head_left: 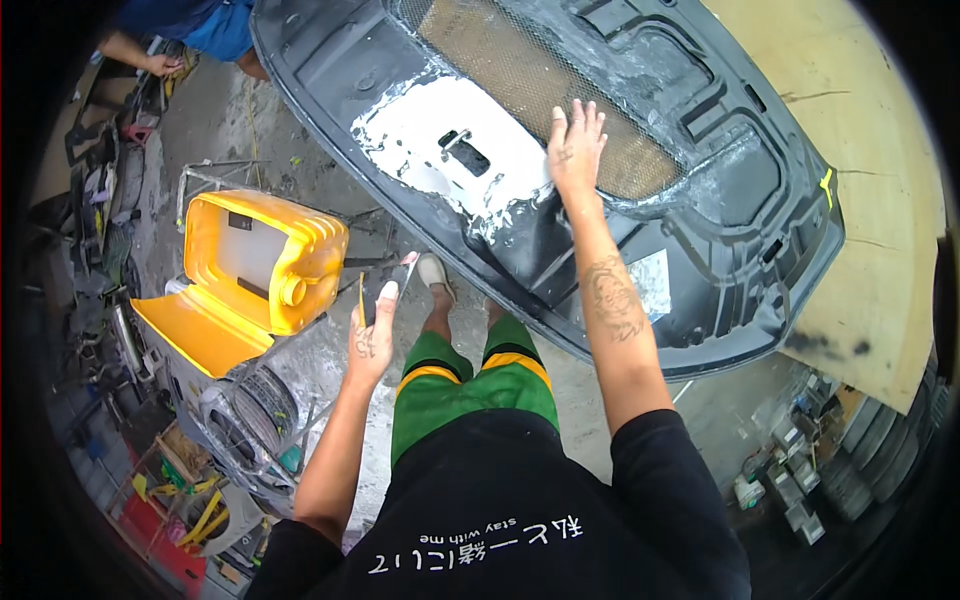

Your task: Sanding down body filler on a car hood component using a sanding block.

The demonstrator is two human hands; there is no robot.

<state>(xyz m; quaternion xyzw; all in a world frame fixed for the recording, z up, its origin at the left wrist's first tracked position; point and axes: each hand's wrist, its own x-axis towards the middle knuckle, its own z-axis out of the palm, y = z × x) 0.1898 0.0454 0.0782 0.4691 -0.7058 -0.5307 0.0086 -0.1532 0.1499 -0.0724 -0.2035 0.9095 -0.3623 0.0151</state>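
Observation:
A large black molded panel fills the upper middle, with an irregular white coated patch around a cutout and a tan honeycomb mesh set into it. My right hand lies with fingers spread on the panel, at the white patch’s right edge beside the mesh. My left hand hangs left of the panel, closed on thin flat tools, one dark with a pinkish tip and one yellowish; their exact kind is unclear.
A cut-open yellow jerrycan stands at my left. A co-worker’s hand shows at top left. A pale wooden board lies beyond the panel at right. Scattered parts and frames crowd the left floor; stacked items sit at lower right.

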